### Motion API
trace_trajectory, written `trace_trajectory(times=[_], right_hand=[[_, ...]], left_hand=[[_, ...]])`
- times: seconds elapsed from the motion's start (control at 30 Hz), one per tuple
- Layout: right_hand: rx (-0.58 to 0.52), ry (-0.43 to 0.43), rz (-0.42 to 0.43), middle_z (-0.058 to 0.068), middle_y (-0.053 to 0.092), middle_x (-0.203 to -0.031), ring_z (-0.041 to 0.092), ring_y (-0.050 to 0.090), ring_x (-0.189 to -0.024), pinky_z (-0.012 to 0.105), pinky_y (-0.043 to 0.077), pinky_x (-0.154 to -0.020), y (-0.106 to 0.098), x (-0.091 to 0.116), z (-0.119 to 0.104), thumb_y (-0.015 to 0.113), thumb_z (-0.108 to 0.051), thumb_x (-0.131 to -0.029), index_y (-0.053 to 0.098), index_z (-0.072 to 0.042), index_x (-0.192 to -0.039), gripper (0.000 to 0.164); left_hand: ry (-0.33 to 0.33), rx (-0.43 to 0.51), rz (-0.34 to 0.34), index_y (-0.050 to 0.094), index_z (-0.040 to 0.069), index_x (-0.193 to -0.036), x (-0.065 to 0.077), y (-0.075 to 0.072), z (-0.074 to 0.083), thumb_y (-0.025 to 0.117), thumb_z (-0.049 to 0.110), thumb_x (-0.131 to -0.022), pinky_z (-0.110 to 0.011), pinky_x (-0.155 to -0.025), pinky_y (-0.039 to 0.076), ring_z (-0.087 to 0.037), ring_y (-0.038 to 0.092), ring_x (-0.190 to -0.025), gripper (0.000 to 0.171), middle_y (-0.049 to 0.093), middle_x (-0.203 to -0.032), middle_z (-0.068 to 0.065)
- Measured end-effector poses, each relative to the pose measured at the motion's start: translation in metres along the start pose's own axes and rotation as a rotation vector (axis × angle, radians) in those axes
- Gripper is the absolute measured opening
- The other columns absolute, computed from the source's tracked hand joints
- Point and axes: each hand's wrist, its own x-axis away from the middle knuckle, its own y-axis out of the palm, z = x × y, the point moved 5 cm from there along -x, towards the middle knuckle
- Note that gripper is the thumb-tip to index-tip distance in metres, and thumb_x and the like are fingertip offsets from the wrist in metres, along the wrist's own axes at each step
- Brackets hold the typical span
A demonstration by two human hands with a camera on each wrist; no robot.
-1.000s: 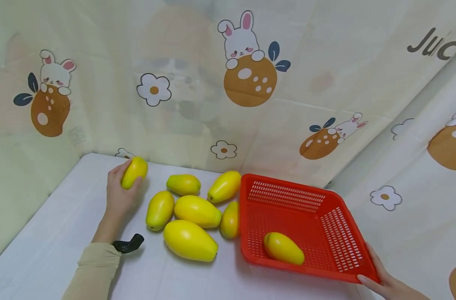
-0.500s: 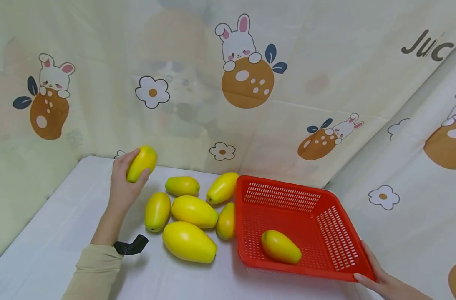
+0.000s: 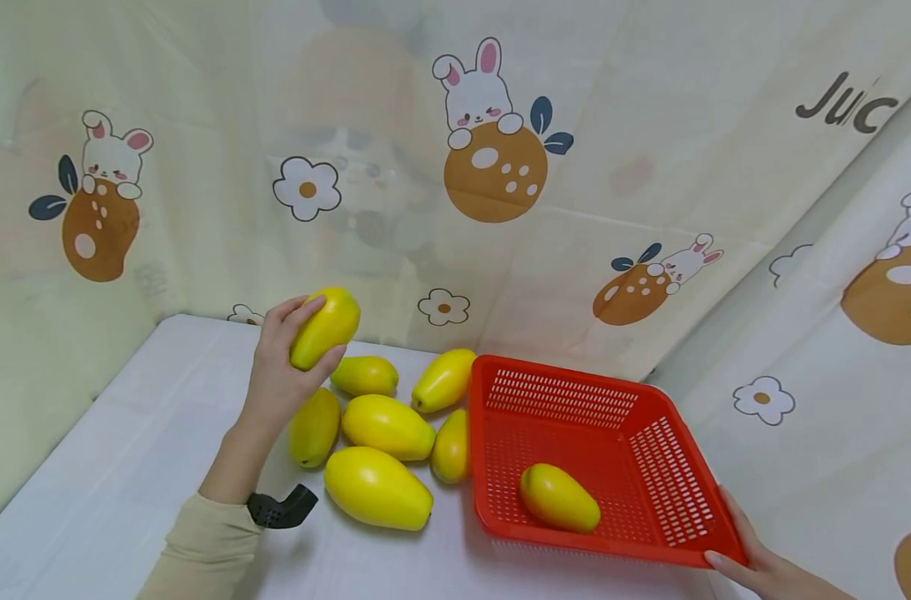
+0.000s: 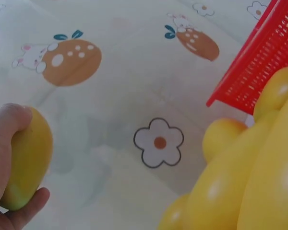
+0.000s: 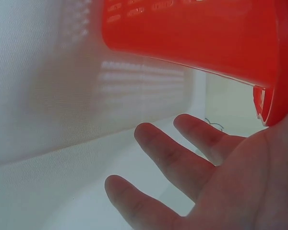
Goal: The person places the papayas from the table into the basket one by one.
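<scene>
My left hand (image 3: 282,358) holds a yellow papaya (image 3: 326,327) in the air above the back of the table, thumb on one side and fingers on the other. In the left wrist view this papaya (image 4: 31,158) shows a greenish lower end. Beneath and right of it lie several more papayas (image 3: 387,427) in a loose group. A red plastic basket (image 3: 568,373) with slotted walls stands to their right, one papaya (image 3: 560,497) lying inside. My right hand (image 3: 763,568) grips the basket's front right corner, thumb over the rim; in the right wrist view several fingers extend below it.
A white-covered table (image 3: 125,467) bears everything. Behind it and at the right hangs a pale curtain (image 3: 380,250) printed with rabbits, fruit and flowers. A black device (image 3: 281,507) is strapped to my left wrist.
My left hand has lifted its papaya off the table's far left area and carried it rightward, over the group. The right hand stays on the basket corner.
</scene>
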Motion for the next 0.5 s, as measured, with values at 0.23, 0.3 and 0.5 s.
trace_trajectory(times=[0.23,0.3,0.5], right_hand=[[0.004,0.003,0.004,0.018,-0.018,-0.144,0.049,0.008,-0.120,0.050,0.050,-0.078,0.000,0.001,-0.001,0.044,-0.045,-0.090,-0.039,-0.048,-0.124,0.090],[-0.001,0.004,0.003,0.018,-0.018,-0.144,0.050,0.008,-0.120,0.050,0.050,-0.078,0.000,0.001,-0.002,0.044,-0.045,-0.090,-0.039,-0.047,-0.124,0.090],[-0.003,0.002,0.004,0.019,-0.019,-0.143,0.050,0.007,-0.120,0.049,0.051,-0.078,0.001,0.002,-0.003,0.044,-0.044,-0.090,-0.039,-0.048,-0.123,0.090]], left_hand=[[0.060,0.009,-0.027,0.043,0.034,-0.131,0.002,0.009,0.020,0.069,0.026,-0.078,-0.044,-0.088,0.048,-0.022,0.045,-0.113,0.059,0.032,-0.138,-0.001],[0.073,0.009,-0.039,0.043,0.034,-0.131,0.004,0.012,0.025,0.069,0.025,-0.078,-0.043,-0.087,0.048,-0.021,0.045,-0.113,0.059,0.031,-0.138,-0.001],[0.120,0.016,-0.079,0.044,0.032,-0.131,0.008,0.023,0.039,0.069,0.023,-0.078,-0.039,-0.086,0.049,-0.020,0.046,-0.111,0.059,0.031,-0.138,-0.002]])
